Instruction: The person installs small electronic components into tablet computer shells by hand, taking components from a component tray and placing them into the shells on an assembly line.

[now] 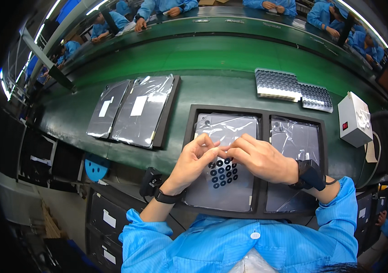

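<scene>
Blue smock [230, 248]; fingers [248, 144] over tray [260, 182]; dark-green bench [203, 86], bright-green belt [203, 54], workers [146, 10] beyond.

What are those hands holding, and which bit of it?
A clear sheet of black rings. The left hand and right hand hold it at its top end, away from the body; fingers hide the exact pinch.

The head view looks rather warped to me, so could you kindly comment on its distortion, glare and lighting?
Head view: the green workbench bows into an arc, with black around the rim; head view: white glare streaks the film-wrapped tablet at left; head view: the strip light at upper left is glaringly bright; head view: the left hand and right hand are well lit.
</scene>
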`<state>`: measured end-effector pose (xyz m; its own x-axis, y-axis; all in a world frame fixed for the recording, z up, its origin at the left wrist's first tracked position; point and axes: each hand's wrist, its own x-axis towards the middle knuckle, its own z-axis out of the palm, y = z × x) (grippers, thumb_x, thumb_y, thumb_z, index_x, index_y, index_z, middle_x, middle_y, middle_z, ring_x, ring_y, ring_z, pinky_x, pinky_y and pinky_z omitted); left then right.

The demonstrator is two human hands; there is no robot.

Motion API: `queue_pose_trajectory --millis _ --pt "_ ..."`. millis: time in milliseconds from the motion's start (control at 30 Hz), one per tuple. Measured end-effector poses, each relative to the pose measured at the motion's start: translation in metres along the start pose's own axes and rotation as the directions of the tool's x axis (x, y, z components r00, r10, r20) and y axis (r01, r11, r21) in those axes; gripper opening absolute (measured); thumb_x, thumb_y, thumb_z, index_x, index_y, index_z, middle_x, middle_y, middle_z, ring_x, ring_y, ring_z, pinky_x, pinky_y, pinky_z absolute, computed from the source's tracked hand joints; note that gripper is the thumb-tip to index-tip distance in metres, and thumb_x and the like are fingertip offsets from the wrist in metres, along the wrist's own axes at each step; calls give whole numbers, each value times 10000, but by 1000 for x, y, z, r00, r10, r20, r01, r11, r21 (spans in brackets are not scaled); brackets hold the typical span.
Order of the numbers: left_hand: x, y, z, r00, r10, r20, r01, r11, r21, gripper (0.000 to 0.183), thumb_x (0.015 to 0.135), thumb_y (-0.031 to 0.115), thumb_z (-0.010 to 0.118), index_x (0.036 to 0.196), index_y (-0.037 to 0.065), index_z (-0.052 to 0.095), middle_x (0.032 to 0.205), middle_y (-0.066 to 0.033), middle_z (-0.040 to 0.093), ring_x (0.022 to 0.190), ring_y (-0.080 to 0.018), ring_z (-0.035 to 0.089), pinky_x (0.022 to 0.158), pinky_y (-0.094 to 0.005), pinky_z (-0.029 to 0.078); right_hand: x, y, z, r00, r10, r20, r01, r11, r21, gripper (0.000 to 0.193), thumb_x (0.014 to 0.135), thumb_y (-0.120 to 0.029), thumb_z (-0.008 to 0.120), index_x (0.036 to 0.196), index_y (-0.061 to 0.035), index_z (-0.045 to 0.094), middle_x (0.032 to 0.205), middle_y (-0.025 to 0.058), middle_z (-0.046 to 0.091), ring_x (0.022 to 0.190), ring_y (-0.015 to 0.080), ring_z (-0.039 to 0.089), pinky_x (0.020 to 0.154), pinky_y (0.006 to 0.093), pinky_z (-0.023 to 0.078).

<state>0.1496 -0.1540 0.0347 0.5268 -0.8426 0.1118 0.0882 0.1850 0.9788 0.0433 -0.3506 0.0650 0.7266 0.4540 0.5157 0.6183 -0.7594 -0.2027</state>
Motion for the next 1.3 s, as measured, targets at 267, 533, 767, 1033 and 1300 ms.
queue_pose_trajectory --millis 267,533,767,1033,1300 --pt "8 -1 -3 992 -109 -65 104 992 -71 98 979 103 546 929 53 478 961 -150 712 989 -137 644 974 -293 458 0 9 -2 998 18 -67 -4 977 213 319 779 0 666 1087 3 585 872 104 559 800 277 572 667 364 512" --pt "26 -3 -28 992 -88 -94 69 981 -184 111 953 162 562 901 77 513 896 -70 676 961 -176 649 867 -296 484 -16 10 -19 954 -168 -249 170 985 -12 320 672 1 692 976 -19 592 897 118 623 755 274 605 604 360 512" --pt "33 -6 -65 928 334 -165 -149 737 659 112 879 170 632 832 77 589 1424 -100 512 1387 -294 364 1153 -450 224 -25 21 -20 914 -253 -316 207 963 -172 327 664 -38 700 978 -26 610 880 97 632 758 250 618 591 327 511" --pt "13 -5 -54 984 110 142 -179 500 847 275 884 129 604 1126 1 626 1196 -115 659 1336 -301 469 1182 -539 170 -20 37 -18 876 -421 -235 317 870 -378 223 747 -55 700 960 -88 645 944 37 646 828 176 615 667 297 506" --pt "0 -8 -37 963 187 193 -253 394 883 91 831 54 638 892 6 589 1278 -166 619 1299 -318 505 1169 -552 186 -20 59 -9 826 -537 -171 385 759 -525 219 778 -53 692 960 -164 642 970 -37 651 910 133 577 683 254 468"
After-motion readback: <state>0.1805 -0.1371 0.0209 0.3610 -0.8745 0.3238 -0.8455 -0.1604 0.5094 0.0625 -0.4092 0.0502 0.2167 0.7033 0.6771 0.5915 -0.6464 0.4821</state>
